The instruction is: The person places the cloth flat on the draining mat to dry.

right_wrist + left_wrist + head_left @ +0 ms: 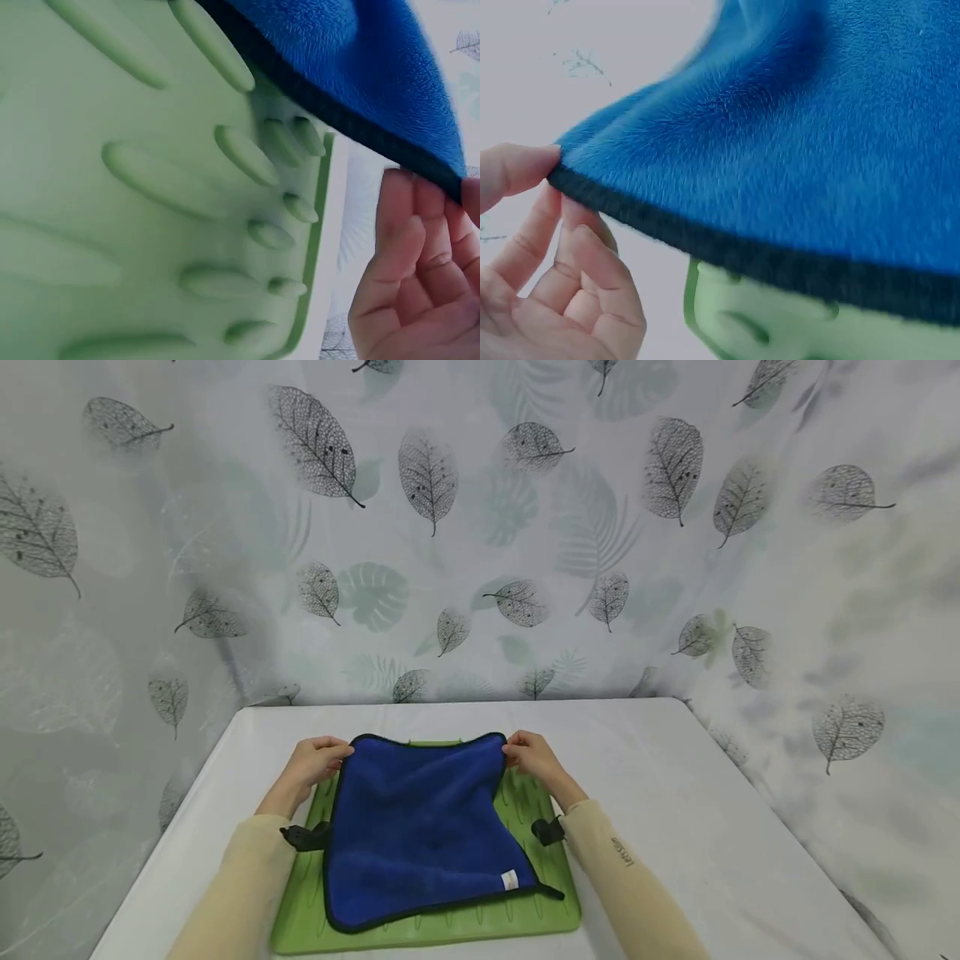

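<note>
A blue plush towel (427, 827) with a black edge binding is spread over a green ridged board (540, 860). My left hand (315, 764) pinches the towel's far left corner between thumb and fingers, as the left wrist view shows with the towel (795, 165) rising in a fold from the fingertips. My right hand (534, 756) pinches the far right corner, and the towel (352, 67) slopes down from it in the right wrist view. A white label (510, 880) and a black loop (551, 892) show at the near right corner. The towel hides most of the board.
The board lies on a white-covered table (675, 827). Behind and beside the table hangs leaf-patterned fabric (480, 543). Black straps (306, 837) sit at both of my wrists, near the cuffs of cream sleeves (240, 885).
</note>
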A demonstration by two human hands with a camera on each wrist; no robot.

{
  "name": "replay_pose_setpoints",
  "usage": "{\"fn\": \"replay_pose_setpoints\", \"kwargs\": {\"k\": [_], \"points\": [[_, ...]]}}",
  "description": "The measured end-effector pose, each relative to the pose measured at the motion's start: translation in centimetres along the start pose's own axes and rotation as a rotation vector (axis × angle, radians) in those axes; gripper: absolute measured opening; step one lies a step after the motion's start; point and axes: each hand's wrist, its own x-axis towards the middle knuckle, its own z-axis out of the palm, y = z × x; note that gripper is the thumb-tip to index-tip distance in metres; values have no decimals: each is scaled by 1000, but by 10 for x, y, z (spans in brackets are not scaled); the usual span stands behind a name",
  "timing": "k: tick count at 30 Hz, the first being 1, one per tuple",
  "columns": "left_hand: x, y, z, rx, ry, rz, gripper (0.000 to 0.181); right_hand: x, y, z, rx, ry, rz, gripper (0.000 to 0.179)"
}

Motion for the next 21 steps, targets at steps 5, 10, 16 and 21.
{"fn": "replay_pose_setpoints", "kwargs": {"k": [5,10,16,21], "points": [[-1,-1,-4,-7,55,37,34,1,-2,-5,-30,-7,-77,9],[3,-6,-4,-19,84,55,37,6,0,-7,-154,34,-162,7],[8,-10,-2,-18,131,59,36,11,-2,-11,-233,58,-156,7],[12,-12,1,-13,159,59,34,15,2,-13,-269,65,-115,9]]}}
